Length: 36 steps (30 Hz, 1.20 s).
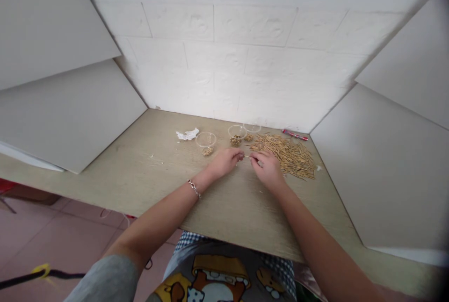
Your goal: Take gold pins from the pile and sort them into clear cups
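Observation:
My left hand (226, 161) and my right hand (267, 167) meet over the middle of the wooden table (157, 176). Between their fingertips both pinch one thin golden pin (246, 156), held level just above the tabletop. A large heap of the same golden pins (286, 152) lies right behind my right hand. A bracelet circles my left wrist.
Three small clear plastic cups (206, 139) (237, 131) (252, 127) stand behind the hands, with little clumps of golden parts beside them. A crumpled white scrap (187, 134) lies to the left, a red pen (295, 135) by the back wall. White panels wall in both sides.

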Available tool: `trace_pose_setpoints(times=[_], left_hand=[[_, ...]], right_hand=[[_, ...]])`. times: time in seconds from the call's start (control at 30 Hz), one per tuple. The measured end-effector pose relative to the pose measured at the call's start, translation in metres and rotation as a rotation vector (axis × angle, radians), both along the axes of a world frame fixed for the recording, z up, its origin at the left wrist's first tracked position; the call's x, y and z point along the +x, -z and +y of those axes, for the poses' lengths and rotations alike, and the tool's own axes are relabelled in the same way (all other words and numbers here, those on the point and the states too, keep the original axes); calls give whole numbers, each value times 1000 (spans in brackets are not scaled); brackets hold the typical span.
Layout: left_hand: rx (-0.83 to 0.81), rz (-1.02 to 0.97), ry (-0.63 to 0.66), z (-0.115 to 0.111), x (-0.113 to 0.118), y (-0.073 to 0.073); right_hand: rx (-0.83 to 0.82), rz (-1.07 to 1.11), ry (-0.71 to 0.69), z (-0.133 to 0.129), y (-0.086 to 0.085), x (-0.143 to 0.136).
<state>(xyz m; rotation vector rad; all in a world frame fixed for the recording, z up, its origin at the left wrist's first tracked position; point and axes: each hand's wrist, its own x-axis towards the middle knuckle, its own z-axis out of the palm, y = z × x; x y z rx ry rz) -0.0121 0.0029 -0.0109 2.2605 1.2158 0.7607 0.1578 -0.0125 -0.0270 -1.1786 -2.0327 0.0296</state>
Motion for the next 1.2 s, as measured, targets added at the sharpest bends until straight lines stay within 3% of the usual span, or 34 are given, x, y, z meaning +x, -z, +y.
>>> trace_pose_setpoints(times=[0.3,0.67,1.2], left_hand=[[-44,-11,-13,-3,3,-2],[-29,53,5,-3,2,-3],[-22,48,9,-4,2,-4]], right_hand=[[20,37,11,1,3,-1],[-87,1,-48,0,-4,4],[-29,-60,-63,0,-6,5]])
